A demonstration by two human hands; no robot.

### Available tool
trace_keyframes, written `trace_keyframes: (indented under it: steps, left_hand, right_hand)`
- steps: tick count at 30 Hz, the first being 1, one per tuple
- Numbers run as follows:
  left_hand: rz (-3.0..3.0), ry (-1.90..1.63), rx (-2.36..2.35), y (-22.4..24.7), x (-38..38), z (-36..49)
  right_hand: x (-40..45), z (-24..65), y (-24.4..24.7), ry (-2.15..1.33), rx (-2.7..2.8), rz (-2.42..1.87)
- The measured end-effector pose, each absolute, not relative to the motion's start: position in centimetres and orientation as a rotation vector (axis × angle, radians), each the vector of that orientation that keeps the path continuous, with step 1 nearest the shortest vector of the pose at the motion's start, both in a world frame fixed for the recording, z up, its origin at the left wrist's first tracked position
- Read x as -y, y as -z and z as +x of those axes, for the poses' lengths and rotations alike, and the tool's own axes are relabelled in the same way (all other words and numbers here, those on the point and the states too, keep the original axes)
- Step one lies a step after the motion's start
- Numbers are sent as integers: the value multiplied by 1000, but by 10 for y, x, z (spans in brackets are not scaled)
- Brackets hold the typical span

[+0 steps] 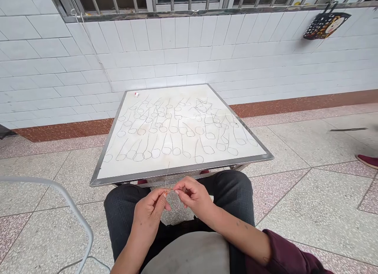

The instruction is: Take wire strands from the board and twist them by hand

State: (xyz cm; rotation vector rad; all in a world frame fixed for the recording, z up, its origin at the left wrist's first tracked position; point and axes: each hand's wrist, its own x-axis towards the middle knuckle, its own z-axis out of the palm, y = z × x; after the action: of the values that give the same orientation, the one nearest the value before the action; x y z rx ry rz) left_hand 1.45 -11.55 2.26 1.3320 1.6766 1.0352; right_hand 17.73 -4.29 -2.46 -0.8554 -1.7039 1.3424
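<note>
Left hand [149,215] and right hand [193,197] each pinching a thin strand [167,175] between thumb and fingertips, held close together just off the near edge of the steel-rimmed table [177,172], whose white top carries rows of looped strands [174,128].

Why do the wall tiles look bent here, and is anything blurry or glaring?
In the head view, wide-angle stretching bends the tiled wall toward the edges; the light is soft, with few shadows; the white tabletop shows mild glare; the fine thread barely shows.
</note>
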Motion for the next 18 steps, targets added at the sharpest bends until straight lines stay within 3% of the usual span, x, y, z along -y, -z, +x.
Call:
trace_keyframes:
  steps: [10, 18]
  left_hand:
    - [942, -1334, -1631, -12, 113, 18]
    - [987, -1384, -1688, -9, 113, 15]
  right_hand:
    - [48, 171, 27, -1873, 1476, -770]
    - [50, 171, 14, -1979, 1345, -747]
